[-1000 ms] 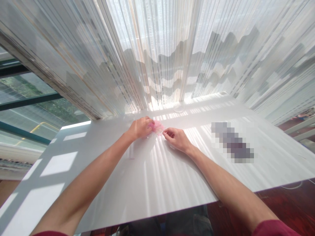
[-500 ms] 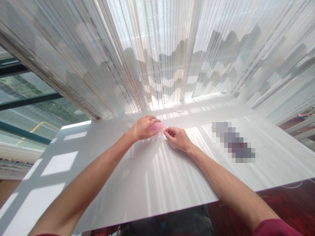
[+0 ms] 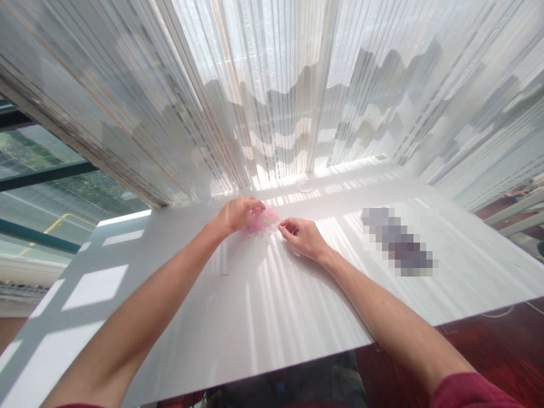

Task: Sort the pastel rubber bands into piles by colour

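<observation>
A small heap of pink and whitish shreds (image 3: 267,221) lies on the white table between my two hands. My left hand (image 3: 241,214) is at the heap's left and far side, its fingers curled in over it. What those fingers hold, if anything, is hidden. At the right edge of the heap, my right hand (image 3: 301,235) rests on the table with thumb and forefinger pinched together. Anything between those fingertips is too small to make out. A stray pink scrap (image 3: 225,275) lies on the table, nearer to me and left of the heap.
The white table (image 3: 238,328) carries sunlight stripes. A pixelated dark object (image 3: 397,241) lies to the right. A round clear item (image 3: 305,186) is near the far edge, by the striped curtain (image 3: 272,85). A window (image 3: 46,181) is at left.
My left hand has slid left, from cupping the pink shreds to their side, and its fingers have curled. More of the heap shows. The right hand keeps its pinch beside it.
</observation>
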